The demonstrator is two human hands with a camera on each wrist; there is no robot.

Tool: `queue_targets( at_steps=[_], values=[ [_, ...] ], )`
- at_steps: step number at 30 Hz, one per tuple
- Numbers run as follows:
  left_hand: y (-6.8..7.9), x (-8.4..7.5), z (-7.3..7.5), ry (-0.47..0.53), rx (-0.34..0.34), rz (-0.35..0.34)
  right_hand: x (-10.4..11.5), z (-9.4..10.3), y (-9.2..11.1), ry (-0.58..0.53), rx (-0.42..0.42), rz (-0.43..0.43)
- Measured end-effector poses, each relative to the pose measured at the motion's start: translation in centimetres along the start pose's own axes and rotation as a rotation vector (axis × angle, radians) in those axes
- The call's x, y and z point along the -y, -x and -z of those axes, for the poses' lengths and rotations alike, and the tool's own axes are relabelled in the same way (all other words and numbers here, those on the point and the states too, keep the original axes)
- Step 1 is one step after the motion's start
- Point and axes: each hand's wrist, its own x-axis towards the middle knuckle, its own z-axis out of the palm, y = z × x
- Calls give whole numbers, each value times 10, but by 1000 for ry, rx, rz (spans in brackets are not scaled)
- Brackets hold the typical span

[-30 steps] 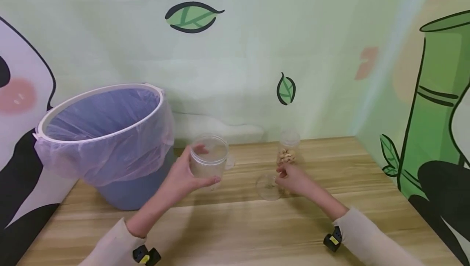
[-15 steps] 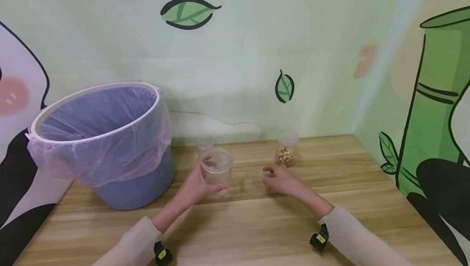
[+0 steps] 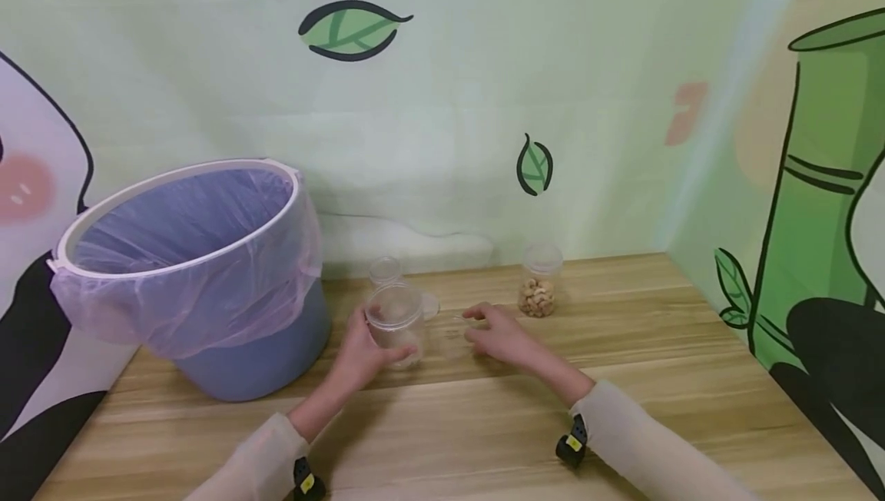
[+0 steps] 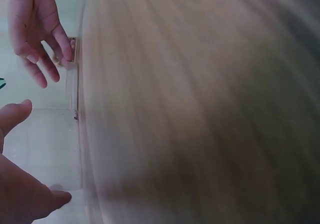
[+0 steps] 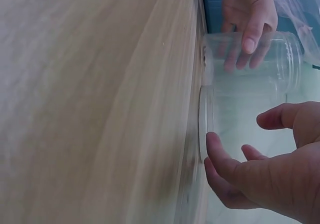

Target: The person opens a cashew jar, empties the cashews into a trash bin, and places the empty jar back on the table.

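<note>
The left hand (image 3: 361, 353), just right of the blue bin (image 3: 242, 366) with its pinkish liner (image 3: 276, 274), curls its fingers and thumb round the jar (image 3: 397, 328). The jar is clear and upright, threaded mouth at the top (whether its base touches the table (image 3: 415, 439), I cannot tell). Behind it, near the wall (image 3: 442, 140), stands a small jar (image 3: 385, 269), its lower part hidden. A clear disc (image 3: 430, 305) shows beside the jar's right rim. Next comes the lid (image 5: 205, 121), round, clear and flat on the table, just beside the jar. The right hand (image 3: 503, 337) has loosely bent fingers, thumb apart from them, with one fingertip at the lid's edge. Farther right and behind stands the nut jar (image 3: 541, 272), upright, with nuts (image 3: 537, 299) inside.
</note>
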Motion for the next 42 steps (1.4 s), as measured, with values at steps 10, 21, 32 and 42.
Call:
queue_targets(
  at_steps=[10, 21, 32, 42],
  values=[
    [0, 4, 7, -17, 22, -27, 2, -4, 0, -88, 35, -32],
    [19, -28, 38, -76, -52, -76, -1, 24, 7, 124, 35, 88],
    [37, -79, 35, -185, -1, -432, 12, 55, 15, 226, -35, 163],
    [40, -90, 13, -217, 135, -490, 32, 88, 30, 430, -124, 294]
  ],
)
